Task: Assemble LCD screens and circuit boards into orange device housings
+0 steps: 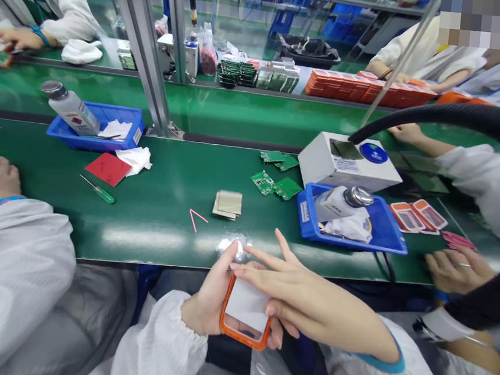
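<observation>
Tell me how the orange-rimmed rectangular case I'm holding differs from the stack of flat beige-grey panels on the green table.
Colour: the orange-rimmed case has a bright border around a pale window; the beige-grey panels look plain.
Pose: the case is in your left hand, your right hand over it; the panels lie on the green table.
Corners: the case's are rounded, the panels' sharper.
Both are roughly rectangular.

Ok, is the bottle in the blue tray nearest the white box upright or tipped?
Tipped: the white bottle slants across the blue tray, its silver cap pointing right, beside crumpled white tissue.
</observation>
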`<action>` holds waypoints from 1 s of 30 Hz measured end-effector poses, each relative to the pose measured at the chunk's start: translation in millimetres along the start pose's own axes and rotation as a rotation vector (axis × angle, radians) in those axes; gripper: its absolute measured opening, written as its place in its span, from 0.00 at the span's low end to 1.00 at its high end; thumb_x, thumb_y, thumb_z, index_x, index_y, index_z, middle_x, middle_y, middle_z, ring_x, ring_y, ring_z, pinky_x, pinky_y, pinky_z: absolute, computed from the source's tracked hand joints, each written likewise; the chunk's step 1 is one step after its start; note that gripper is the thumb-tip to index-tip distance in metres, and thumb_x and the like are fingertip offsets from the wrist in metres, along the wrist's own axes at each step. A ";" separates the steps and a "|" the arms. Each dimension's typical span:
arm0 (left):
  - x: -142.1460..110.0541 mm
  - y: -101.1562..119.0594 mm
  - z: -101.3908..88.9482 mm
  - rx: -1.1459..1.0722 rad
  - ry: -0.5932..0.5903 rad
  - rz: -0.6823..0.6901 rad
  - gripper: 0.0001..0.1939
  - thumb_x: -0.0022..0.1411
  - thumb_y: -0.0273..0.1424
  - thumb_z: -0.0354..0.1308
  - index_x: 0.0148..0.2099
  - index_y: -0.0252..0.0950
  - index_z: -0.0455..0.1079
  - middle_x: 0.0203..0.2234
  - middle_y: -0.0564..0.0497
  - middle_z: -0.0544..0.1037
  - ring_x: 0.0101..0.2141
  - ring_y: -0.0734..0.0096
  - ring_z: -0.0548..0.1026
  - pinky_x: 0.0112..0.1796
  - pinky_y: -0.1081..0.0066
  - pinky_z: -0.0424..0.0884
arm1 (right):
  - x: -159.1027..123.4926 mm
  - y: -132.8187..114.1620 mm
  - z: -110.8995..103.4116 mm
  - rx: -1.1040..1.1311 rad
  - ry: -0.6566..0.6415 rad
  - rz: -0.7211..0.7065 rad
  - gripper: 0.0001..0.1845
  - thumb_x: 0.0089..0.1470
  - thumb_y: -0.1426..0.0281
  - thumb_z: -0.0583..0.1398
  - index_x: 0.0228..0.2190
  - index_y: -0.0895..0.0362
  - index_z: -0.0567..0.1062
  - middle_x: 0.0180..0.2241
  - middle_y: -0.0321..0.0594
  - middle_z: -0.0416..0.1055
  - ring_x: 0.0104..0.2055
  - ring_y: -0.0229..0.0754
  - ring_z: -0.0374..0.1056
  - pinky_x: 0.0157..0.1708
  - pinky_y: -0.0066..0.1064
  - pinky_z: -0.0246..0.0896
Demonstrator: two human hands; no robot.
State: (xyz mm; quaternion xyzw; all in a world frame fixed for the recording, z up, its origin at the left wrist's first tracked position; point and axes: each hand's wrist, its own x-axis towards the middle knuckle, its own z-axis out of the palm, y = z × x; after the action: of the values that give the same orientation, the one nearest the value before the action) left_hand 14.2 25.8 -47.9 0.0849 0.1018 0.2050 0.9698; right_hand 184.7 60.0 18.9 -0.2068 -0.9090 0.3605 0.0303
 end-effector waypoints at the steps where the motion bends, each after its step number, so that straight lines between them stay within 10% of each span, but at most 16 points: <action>1: 0.3 0.0 0.4 0.006 -0.001 -0.001 0.52 0.53 0.64 0.17 0.27 0.28 0.70 0.22 0.40 0.72 0.24 0.59 0.74 0.30 0.65 0.67 | -0.2 -2.2 2.1 -0.041 0.009 0.004 0.29 0.63 0.74 0.50 0.63 0.56 0.50 0.60 0.46 0.61 0.68 0.47 0.38 0.60 0.64 0.15; 8: 1.9 -3.5 -0.4 -0.036 0.086 0.037 0.45 0.58 0.62 0.27 0.29 0.29 0.71 0.17 0.45 0.70 0.22 0.58 0.74 0.29 0.63 0.68 | 2.5 -9.5 11.1 -0.132 0.160 0.009 0.23 0.62 0.73 0.53 0.58 0.56 0.61 0.52 0.44 0.71 0.67 0.48 0.45 0.59 0.65 0.10; 13: 2.2 -0.7 -3.0 0.065 -0.007 -0.059 0.56 0.52 0.64 0.16 0.32 0.25 0.73 0.24 0.35 0.76 0.21 0.61 0.73 0.27 0.66 0.66 | 8.7 -2.0 5.2 -0.027 0.207 -0.058 0.13 0.59 0.68 0.60 0.46 0.54 0.73 0.46 0.37 0.76 0.64 0.46 0.54 0.63 0.57 0.12; 30: 4.0 -3.5 -5.3 -0.047 0.087 0.044 0.47 0.56 0.63 0.21 0.32 0.31 0.70 0.18 0.40 0.75 0.20 0.59 0.75 0.25 0.66 0.68 | 9.5 -2.9 11.1 -0.102 0.264 -0.001 0.11 0.61 0.72 0.56 0.45 0.54 0.74 0.45 0.38 0.76 0.59 0.45 0.61 0.64 0.60 0.17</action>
State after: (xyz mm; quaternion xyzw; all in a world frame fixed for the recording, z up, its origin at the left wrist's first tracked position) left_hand 17.9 25.0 -54.4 0.0553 0.1371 0.2323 0.9613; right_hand 172.7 54.8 11.7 -0.2532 -0.9144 0.2837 0.1391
